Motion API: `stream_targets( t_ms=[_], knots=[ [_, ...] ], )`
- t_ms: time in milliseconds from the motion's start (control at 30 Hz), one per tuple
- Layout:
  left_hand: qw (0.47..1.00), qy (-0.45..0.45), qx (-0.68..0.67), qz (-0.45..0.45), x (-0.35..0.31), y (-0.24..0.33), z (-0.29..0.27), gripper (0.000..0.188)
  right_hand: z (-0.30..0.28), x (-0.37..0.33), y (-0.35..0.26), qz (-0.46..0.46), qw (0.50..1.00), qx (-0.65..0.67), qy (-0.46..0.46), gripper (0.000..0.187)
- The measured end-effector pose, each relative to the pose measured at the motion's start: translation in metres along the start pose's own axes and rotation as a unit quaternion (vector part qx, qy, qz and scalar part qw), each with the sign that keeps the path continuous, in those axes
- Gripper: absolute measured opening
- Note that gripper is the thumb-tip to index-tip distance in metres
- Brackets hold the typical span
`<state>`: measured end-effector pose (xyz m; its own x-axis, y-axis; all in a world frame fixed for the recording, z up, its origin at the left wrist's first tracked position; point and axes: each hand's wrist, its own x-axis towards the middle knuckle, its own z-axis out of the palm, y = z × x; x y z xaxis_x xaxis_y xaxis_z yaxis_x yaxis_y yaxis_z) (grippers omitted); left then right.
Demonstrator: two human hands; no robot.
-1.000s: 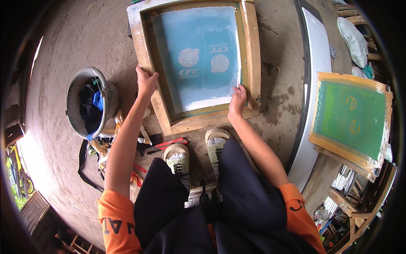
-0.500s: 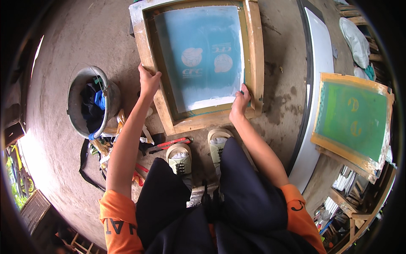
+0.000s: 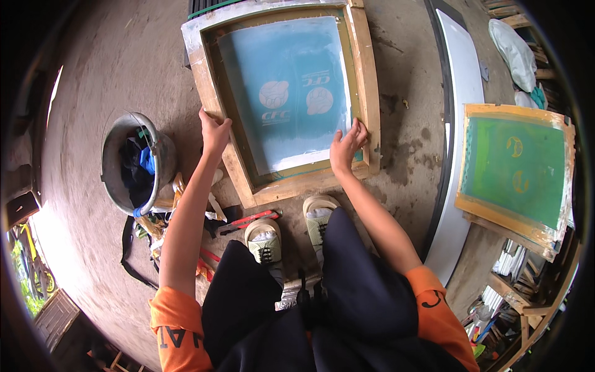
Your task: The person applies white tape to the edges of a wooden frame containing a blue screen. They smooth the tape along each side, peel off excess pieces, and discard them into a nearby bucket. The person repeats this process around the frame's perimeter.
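Observation:
A wooden screen printing frame [image 3: 286,185] with blue-green mesh [image 3: 290,130] is tilted up over the floor in front of me. Pale round prints and lettering show on the mesh, and a whitish strip runs along its right and lower edges. My left hand [image 3: 215,132] is closed around the frame's left bar, thumb on the inner side. Over the lower right corner of the mesh, beside the right bar, my right hand [image 3: 348,146] has its thumb and fingers apart. Its fingertips are at the mesh's edge.
At left stands a grey bucket [image 3: 158,161] with dark and blue cloth, beside scattered straps and red-handled tools [image 3: 251,221]. A second frame with green mesh [image 3: 514,170] leans at right, next to a long white board [image 3: 462,93]. Dark slatted material [image 3: 207,6] lies behind the held frame.
The view has shifted slightly, and the frame sits a little lower and further left. My right hand has moved inward over the mesh corner, its fingers spreading from the thumb. My left hand keeps its grip.

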<state>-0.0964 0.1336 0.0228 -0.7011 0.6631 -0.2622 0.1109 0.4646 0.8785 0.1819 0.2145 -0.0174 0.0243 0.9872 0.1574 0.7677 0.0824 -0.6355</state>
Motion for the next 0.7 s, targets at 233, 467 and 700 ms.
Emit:
stream_targets(
  t_ms=[233, 467, 700],
  knots=[
    [0.999, -0.004, 0.029, -0.013, -0.001, -0.001, -0.001, 0.064, -0.003, -0.005, -0.005, -0.027, 0.999, -0.033, 0.018, 0.059],
    [1.0, 0.003, 0.01, -0.009, -0.002, -0.003, -0.002, 0.067, -0.015, -0.006, -0.026, -0.002, 0.999, -0.023, 0.044, 0.058],
    [1.0, 0.007, 0.014, 0.014, 0.004, -0.012, -0.003, 0.068, 0.002, 0.004, -0.017, -0.035, 0.998, -0.043, 0.001, 0.06]
  ],
)
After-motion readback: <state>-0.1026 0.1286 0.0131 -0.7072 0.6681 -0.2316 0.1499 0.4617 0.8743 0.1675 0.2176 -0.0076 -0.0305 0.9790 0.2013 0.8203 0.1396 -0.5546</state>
